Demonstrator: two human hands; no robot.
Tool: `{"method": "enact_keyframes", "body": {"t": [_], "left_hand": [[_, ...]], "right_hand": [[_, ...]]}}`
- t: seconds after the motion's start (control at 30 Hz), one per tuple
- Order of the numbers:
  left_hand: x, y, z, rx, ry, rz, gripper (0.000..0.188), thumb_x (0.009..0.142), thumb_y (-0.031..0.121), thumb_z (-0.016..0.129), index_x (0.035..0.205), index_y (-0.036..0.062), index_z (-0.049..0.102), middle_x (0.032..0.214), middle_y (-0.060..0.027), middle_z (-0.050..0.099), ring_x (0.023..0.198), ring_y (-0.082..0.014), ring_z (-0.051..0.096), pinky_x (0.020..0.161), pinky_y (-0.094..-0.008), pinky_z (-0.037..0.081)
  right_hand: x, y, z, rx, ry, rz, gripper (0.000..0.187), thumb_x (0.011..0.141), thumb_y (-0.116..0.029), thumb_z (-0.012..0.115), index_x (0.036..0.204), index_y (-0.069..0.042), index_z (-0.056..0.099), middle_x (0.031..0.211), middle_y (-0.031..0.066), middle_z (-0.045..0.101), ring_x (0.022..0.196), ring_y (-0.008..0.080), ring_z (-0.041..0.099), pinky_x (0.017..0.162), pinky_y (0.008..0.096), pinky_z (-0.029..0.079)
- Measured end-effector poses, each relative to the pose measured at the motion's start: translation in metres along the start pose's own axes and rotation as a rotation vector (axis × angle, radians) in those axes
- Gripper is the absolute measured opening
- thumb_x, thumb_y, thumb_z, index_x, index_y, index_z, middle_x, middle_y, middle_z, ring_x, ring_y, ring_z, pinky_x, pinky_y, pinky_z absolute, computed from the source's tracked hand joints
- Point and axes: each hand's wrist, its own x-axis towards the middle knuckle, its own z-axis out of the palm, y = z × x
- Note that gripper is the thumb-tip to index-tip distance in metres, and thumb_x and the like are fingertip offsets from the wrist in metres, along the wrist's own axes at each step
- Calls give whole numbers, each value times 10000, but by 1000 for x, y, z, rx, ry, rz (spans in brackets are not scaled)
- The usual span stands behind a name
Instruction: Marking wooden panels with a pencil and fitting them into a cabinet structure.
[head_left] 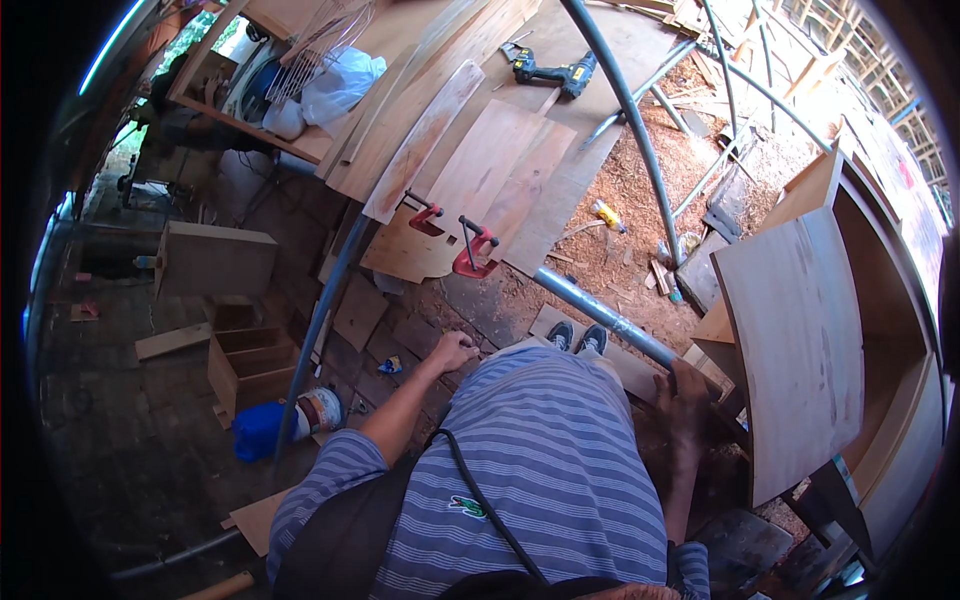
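My left hand (pixel 453 353) is held in front of my left side, below the bench, with its fingers curled in. Whether anything is inside them is hidden. On my right, my right hand (pixel 687 396) is closed around the lower end of a blue-grey metal pipe (pixel 607 312) that runs along the bench's near edge. Ahead lie joined wooden boards (pixel 503 162) on the bench. Two red clamps, one a G-clamp (pixel 474 250) and another clamp (pixel 426 217) beside it, sit at the near edge of the boards. Farther back rests a black and yellow cordless drill (pixel 556 73).
A wooden cabinet with a pale panel (pixel 795 355) stands close on the right. Wood shavings (pixel 650 150) cover the ground beyond the pipe. A blue jug (pixel 262 431), a paint bucket (pixel 320 409) and a small wooden shelf box (pixel 250 362) are at left. Upright pipes (pixel 640 130) cross the area ahead.
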Motion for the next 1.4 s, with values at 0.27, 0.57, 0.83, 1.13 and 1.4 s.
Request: {"method": "enact_keyframes", "body": {"t": [0.27, 0.57, 0.83, 1.13, 1.4], "left_hand": [[-8, 13, -4, 36, -30, -77, 440, 771, 327, 759, 1055, 0, 681, 986, -177, 692, 925, -263, 666, 807, -365, 518], [-6, 12, 2, 21, -17, -35, 441, 774, 323, 755, 1052, -10, 677, 978, -174, 696, 916, -270, 669, 804, -366, 519], [-10, 6, 10, -5, 9, -19, 427, 751, 288, 773, 1013, -34, 675, 947, -194, 695, 873, -251, 675, 778, -359, 529], [0, 13, 3, 25, -37, -72, 423, 773, 331, 742, 1038, 5, 689, 1004, -191, 687, 937, -293, 665, 836, -375, 517], [40, -23, 37, -40, 41, 76, 364, 725, 314, 761, 896, -1, 695, 917, -231, 673, 876, -345, 670, 773, -420, 527]], "right_hand": [[-2, 12, 4, -7, -92, 86, 352, 789, -156, 714, 1080, 18, 619, 985, 222, 637, 938, 387, 623, 838, 443, 496], [-2, 25, 10, -5, -139, 103, 364, 801, -175, 713, 1101, 7, 616, 1018, 221, 638, 972, 386, 620, 865, 444, 492], [0, 32, 12, -8, -165, 103, 369, 803, -198, 714, 1096, 3, 615, 1028, 217, 640, 975, 391, 618, 863, 447, 493], [5, 35, 17, -40, -172, 140, 381, 789, -197, 720, 1098, -2, 615, 1026, 216, 639, 970, 390, 617, 859, 443, 494], [-1, 31, 20, -31, -91, -2, 399, 778, -200, 732, 1108, -5, 619, 983, 217, 645, 943, 383, 634, 823, 443, 511]]}}
